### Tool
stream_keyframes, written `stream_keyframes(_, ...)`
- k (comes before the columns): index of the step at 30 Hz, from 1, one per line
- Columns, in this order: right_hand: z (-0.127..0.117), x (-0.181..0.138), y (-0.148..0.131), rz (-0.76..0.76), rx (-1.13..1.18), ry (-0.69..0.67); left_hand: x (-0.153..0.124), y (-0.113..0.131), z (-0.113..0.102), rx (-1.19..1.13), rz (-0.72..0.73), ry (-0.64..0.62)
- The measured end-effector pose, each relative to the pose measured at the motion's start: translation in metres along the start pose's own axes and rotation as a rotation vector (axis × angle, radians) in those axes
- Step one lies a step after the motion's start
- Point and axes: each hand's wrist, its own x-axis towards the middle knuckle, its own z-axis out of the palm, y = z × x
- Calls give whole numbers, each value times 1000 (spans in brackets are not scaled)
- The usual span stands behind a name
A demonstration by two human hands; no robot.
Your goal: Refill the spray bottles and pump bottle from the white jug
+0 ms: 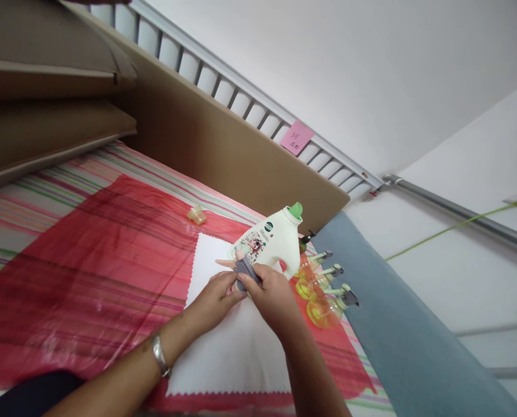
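My left hand [217,296] and my right hand [272,292] meet over a white cloth [236,347] with a zigzag edge. Both pinch a small grey object [243,270] between their fingers; what it is I cannot make out. Just beyond the hands stands a white detergent bottle [270,240] with a green cap and a printed label. The cloth lies on a red transparent sheet [93,260] spread over a striped bed cover. A metal bracelet sits on my left wrist.
Three clear spray bottles [323,284] with yellow-green liquid lie to the right of the white bottle. A small yellowish cap [196,215] rests on the red sheet further back. A brown board [223,150], railing and pink note [297,136] stand behind. A grey strip [397,330] borders the right.
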Motion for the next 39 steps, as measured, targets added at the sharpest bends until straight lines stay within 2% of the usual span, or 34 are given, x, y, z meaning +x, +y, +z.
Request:
stream_keyframes(4, 1, 0, -1, -16, 6, 2, 0, -1, 1, 9, -63, 133)
stream_keyframes(9, 2, -1, -3, -40, 31, 14, 0, 1, 1, -52, -56, 49)
stream_keyframes(14, 7, -10, 9, 1, 285, 112, 4, 2, -6, -252, -63, 101)
stream_keyframes(17, 22, -22, 26, 47, 418, 141, 6, 0, -8, -335, -83, 124)
stream_keyframes(20, 47, -32, 38, 40, 478, 77, 7, -3, -4, -401, -89, 112)
stream_keyframes(24, 79, -34, 37, 5, 494, 72, 3, -3, 1, -363, -127, 105)
stream_keyframes(27, 89, -29, 32, -31, 488, 115, -1, 1, -1, -294, -105, 131)
stream_keyframes(30, 90, -26, 31, -43, 504, 104, -2, 10, -8, -316, -48, 147)
stream_keyframes(33, 88, -27, 32, 36, 502, 85, 1, 15, -17, -455, -74, 205)
stream_keyframes(35, 87, -28, 32, 55, 485, 74, 4, 15, -23, -587, -121, 288)
stream_keyframes(39, 89, -26, 28, 27, 448, 61, 8, 10, -39, -985, -154, 386)
